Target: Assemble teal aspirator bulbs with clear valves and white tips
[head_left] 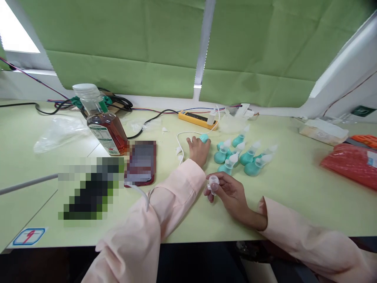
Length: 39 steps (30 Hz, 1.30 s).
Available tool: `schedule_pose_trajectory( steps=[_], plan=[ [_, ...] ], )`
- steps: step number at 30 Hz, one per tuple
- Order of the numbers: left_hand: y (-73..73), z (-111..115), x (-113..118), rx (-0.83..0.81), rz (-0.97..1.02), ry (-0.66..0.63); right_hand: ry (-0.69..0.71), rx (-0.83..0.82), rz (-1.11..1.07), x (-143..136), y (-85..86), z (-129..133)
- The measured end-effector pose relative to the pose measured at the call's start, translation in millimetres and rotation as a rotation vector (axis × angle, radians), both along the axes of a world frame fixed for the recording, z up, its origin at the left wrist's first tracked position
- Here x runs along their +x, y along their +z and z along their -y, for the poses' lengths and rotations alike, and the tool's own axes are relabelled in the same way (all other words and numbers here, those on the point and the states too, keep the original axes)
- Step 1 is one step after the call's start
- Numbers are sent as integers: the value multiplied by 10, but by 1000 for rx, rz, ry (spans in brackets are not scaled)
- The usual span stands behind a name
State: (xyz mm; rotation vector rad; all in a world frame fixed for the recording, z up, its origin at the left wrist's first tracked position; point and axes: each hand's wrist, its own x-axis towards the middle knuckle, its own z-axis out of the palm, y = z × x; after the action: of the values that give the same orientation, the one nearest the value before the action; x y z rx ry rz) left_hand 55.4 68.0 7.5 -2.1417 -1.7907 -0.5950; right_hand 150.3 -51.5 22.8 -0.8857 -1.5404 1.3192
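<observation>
My left hand (198,152) reaches forward over the table, with a teal squeeze bulb (204,137) between its thumb and fingers. Closer to me, my right hand (231,194) pinches a small clear plastic cap-like piece (213,181), its round opening facing up. Just to the right of my left hand stand several teal bulbs with clear pointed tips (225,151), looking like nasal aspirators; some lean over. A few small white plastic pieces (179,151) lie left of my left hand, beside a thin white cable (177,137).
An amber-liquid bottle (103,127) and a phone in a red case (141,159) stand to the left, near a blurred dark object (92,188). Behind lies a yellow power strip (197,120). At right are a red plastic packet (347,163) and a white box (322,131).
</observation>
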Motion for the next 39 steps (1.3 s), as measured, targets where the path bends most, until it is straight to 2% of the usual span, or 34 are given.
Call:
schedule_pose_trajectory(
  steps=[3, 7, 10, 12, 15, 18, 22, 25, 29, 32, 36, 39],
  plan=[
    [56, 22, -71, 13, 7, -11, -2, -6, -4, 0, -7, 7],
    [284, 199, -147, 79, 50, -34, -33, 51, -6, 6, -28, -3],
    [453, 449, -231, 223, 266, -110, -65, 143, -6, 28, -50, -23],
    [499, 647, -306, 269, 406, -197, -92, 203, -13, 48, -68, -37],
    [458, 919, -424, 276, 609, -353, -112, 265, 9, 73, -91, -52],
    [367, 1092, -526, 177, 751, -398, -100, 274, 61, 75, -92, -69],
    [278, 1175, -616, 55, 880, -502, -23, 122, 70, 45, -79, -111],
    [223, 1193, -634, -13, 1000, -573, 86, -9, 69, 20, -102, -126],
    [133, 1215, -618, -241, 1212, -590, 245, -78, 42, 5, -157, -107],
    [87, 1226, -616, -359, 1248, -528, 208, -94, 27, 19, -153, -107],
    [96, 1241, -643, -344, 1188, -472, 85, -90, 7, 69, -82, -148],
    [134, 1258, -657, -329, 1118, -527, 158, -115, 31, 90, -51, -161]
  ],
)
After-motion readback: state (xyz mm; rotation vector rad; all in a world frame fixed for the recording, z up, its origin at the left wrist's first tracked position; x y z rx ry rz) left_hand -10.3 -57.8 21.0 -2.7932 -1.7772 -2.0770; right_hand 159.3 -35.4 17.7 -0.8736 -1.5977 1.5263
